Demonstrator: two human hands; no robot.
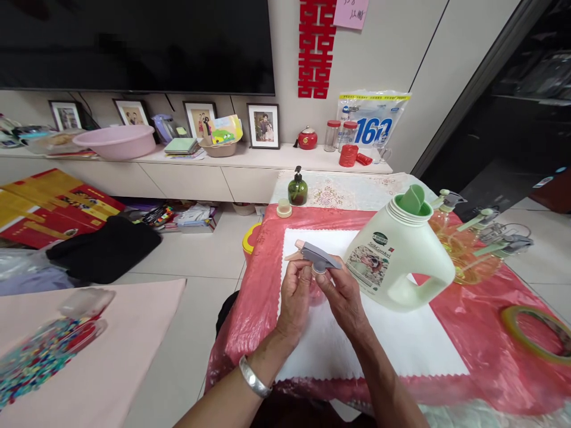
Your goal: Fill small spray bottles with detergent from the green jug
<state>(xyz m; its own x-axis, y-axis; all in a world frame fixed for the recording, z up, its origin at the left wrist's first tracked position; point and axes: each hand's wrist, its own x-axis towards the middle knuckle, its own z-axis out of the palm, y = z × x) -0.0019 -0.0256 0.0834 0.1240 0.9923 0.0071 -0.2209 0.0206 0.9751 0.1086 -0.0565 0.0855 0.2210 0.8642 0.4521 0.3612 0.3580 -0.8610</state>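
Both my hands meet over a white cloth [401, 345] on the red-covered table. My left hand [295, 297], with a silver bracelet at the wrist, is wrapped round a small pink spray bottle [316, 292]. My right hand [341, 297] pinches the neck just under the bottle's grey trigger spray head [317, 257]. A large pale green detergent jug [397, 258] with its green funnel spout open stands right beside my right hand.
Several orange spray bottles [468, 246] with grey triggers stand at the right. A tape roll [535, 333] lies near the right edge. A green pump bottle [297, 187] and a small cap [284, 208] sit at the far end. A pink tray with beads [49, 345] is at left.
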